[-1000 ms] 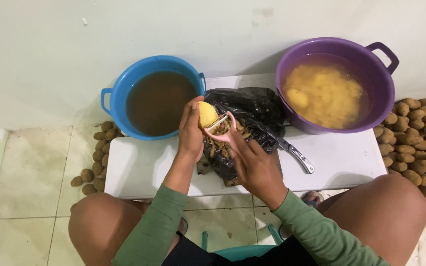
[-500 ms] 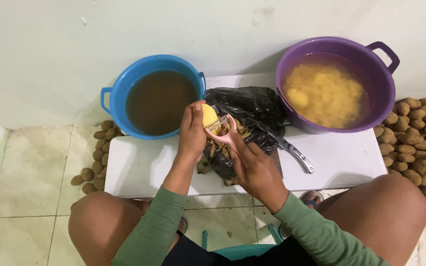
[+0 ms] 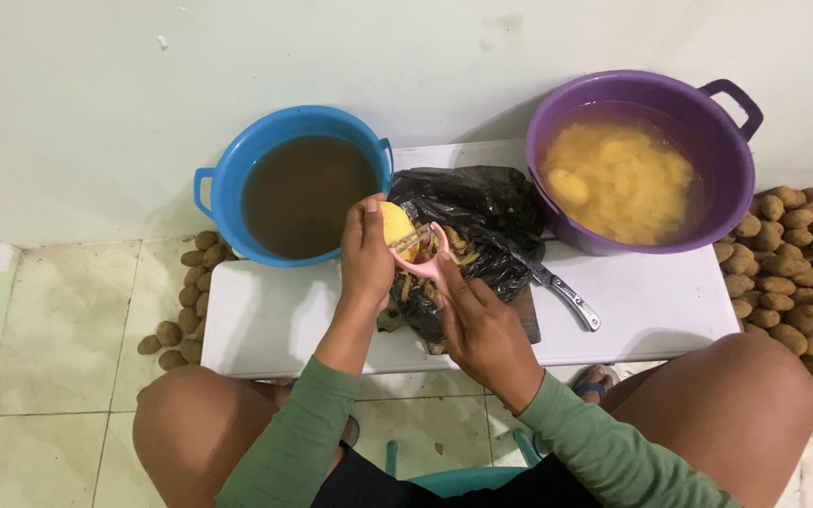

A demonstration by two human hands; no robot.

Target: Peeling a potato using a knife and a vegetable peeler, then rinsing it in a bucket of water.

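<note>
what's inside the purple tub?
The purple tub holds cloudy water with a heap of peeled yellow potatoes; one floats at the left. The tub's bottom and any lower potatoes are hidden by the water and the heap.

Your hands are working over the black bag (image 3: 482, 212), which is filling the middle of the desk (image 3: 265, 320). The blue basin (image 3: 237, 169) is blocking far left, the purple basin (image 3: 736, 179) far right. A knife (image 3: 562, 290) is lying right of the bag; beyond it, bare desk is staying open.
</note>
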